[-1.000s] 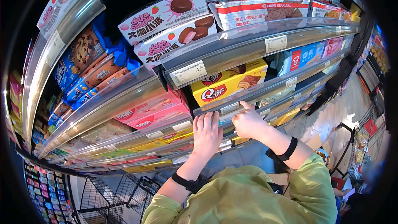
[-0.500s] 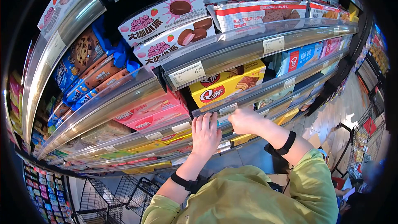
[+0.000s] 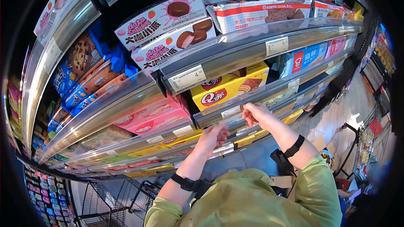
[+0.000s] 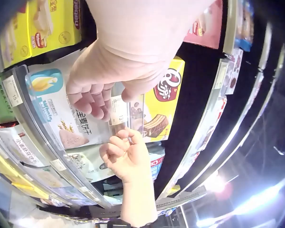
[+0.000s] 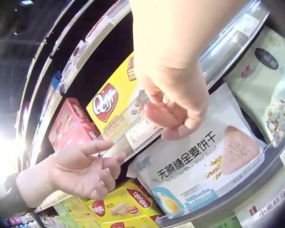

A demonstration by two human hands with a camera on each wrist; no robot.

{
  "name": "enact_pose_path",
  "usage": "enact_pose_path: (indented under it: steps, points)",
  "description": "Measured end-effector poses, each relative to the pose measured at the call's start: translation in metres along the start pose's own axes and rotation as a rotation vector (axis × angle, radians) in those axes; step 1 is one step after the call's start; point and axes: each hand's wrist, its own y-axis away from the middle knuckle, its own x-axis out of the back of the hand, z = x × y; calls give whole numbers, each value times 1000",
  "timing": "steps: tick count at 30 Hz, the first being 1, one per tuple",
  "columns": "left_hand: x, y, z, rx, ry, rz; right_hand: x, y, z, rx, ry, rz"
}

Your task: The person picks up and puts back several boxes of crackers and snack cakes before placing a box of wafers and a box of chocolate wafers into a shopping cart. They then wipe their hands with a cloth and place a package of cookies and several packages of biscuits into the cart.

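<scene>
My left hand [image 3: 213,138] is just in front of a shelf edge, fingers loosely bent and nothing in them; the right wrist view has its palm facing up. To its right, my right hand [image 3: 257,115] hangs by the price strip with its fingers loosely curled, also empty. Behind the hands lies a white bag of whole wheat biscuits [image 5: 199,159], seen in both wrist views. On the shelf above it is a yellow Q蒂 cake box [image 3: 229,86], close behind a price tag [image 5: 141,132].
Pink wafer boxes [image 3: 153,117] sit left of the yellow box. Higher up are white strawberry pie boxes [image 3: 172,38] and Khong Guan biscuit packs [image 3: 265,14]. Clear plastic lips edge the shelves. Wire carts [image 3: 101,201] stand on the floor at lower left.
My left hand has come off the shelf edge and turned, its fingers bending. The right hand moved down and left, then back up and right, its extended index finger now curled.
</scene>
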Motion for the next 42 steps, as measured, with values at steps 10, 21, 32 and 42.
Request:
enact_pose_path:
  steps: [10, 21, 32, 42]
  points:
    - [-1, -7, 7, 86, 101, 31, 0, -2, -4, -43, -10, -56]
    - [-13, -15, 10, 80, 502, 90, -20, -11, -13, -54, -80, 153]
    - [-20, -20, 5, -17, 597, 119, -22, 18, 28, 1041, 994, 190]
    - [-25, -22, 2, -52, 600, 189, -35, 31, -5, 1080, 1429, -47]
